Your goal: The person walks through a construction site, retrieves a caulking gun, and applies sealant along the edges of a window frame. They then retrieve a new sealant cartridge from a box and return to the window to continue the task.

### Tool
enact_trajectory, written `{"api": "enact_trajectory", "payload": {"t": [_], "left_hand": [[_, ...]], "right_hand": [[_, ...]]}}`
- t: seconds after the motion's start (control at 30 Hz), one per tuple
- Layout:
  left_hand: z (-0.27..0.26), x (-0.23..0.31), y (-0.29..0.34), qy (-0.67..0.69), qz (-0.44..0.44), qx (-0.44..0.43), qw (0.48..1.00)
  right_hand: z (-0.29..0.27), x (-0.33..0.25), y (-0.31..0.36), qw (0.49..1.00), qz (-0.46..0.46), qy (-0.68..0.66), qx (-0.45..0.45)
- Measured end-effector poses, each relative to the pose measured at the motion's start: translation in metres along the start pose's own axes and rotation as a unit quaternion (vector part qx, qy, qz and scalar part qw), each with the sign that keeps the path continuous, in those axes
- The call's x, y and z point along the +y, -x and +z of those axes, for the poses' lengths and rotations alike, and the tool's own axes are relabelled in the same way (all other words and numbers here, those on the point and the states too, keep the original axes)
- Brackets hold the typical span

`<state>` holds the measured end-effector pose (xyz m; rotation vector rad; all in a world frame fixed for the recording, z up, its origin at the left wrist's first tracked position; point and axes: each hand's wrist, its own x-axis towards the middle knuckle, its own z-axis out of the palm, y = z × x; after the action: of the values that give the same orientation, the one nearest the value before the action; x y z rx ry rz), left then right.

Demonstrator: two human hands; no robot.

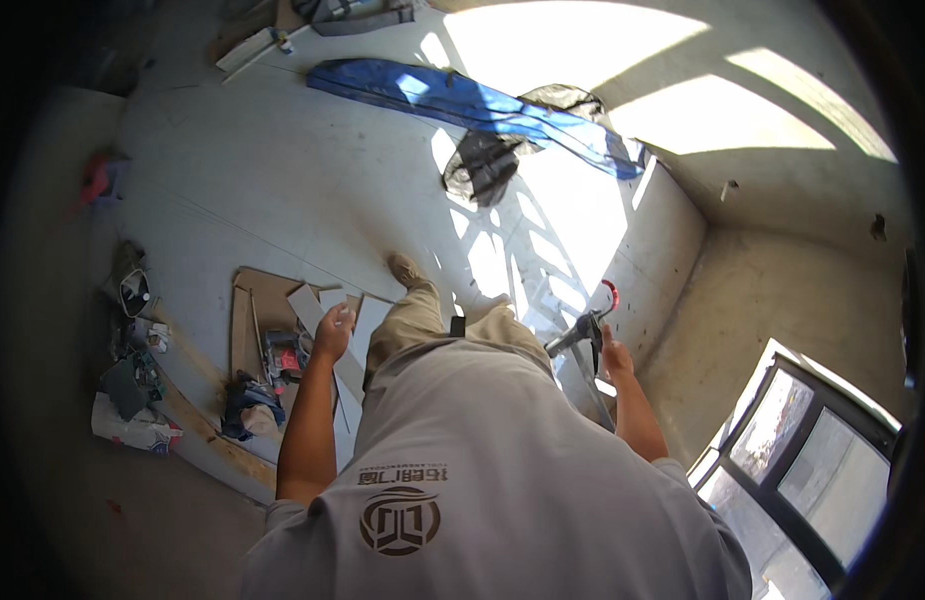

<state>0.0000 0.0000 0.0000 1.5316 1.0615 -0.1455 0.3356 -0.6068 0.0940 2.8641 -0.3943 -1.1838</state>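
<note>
My right hand [615, 355] is closed at the dark handle of a caulking gun [588, 328], with a red hooked end [611, 296] sticking up above the hand. The gun's pale barrel points left across the front of my thigh, partly hidden by my body. My left hand [335, 334] hangs out to the left with its fingers curled together. Whether anything small is in them is hidden. Beneath it on the floor lie a sheet of cardboard [245, 300] and several pale boards [305, 306].
A long blue sheet [423, 92] and dark plastic bags [481, 168] lie on the floor ahead. At left are a toolbox with red parts [285, 356], a dark bag [251, 405] and a white sack [133, 428]. A framed window [783, 440] stands at the right by bare walls.
</note>
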Motion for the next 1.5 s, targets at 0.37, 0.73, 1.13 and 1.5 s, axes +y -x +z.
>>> {"api": "enact_trajectory", "payload": {"t": [0.37, 0.73, 1.13, 1.5], "left_hand": [[-0.11, -0.154, -0.029, -0.002, -0.223, 0.121, 0.967], [-0.239, 0.077, -0.089, -0.127, -0.125, 0.03, 0.984], [-0.487, 0.163, -0.092, -0.2, -0.241, 0.202, 0.928], [-0.44, 0.114, -0.267, 0.015, -0.238, 0.023, 0.971]], "right_hand": [[-0.092, -0.289, 0.05, 0.983, -0.157, 0.086, 0.04], [-0.139, -0.493, 0.016, 0.971, -0.194, 0.118, -0.071], [-0.177, -0.868, 0.029, 0.926, -0.229, 0.261, -0.15], [-0.171, -1.178, 0.077, 0.864, -0.387, 0.322, -0.02]]}}
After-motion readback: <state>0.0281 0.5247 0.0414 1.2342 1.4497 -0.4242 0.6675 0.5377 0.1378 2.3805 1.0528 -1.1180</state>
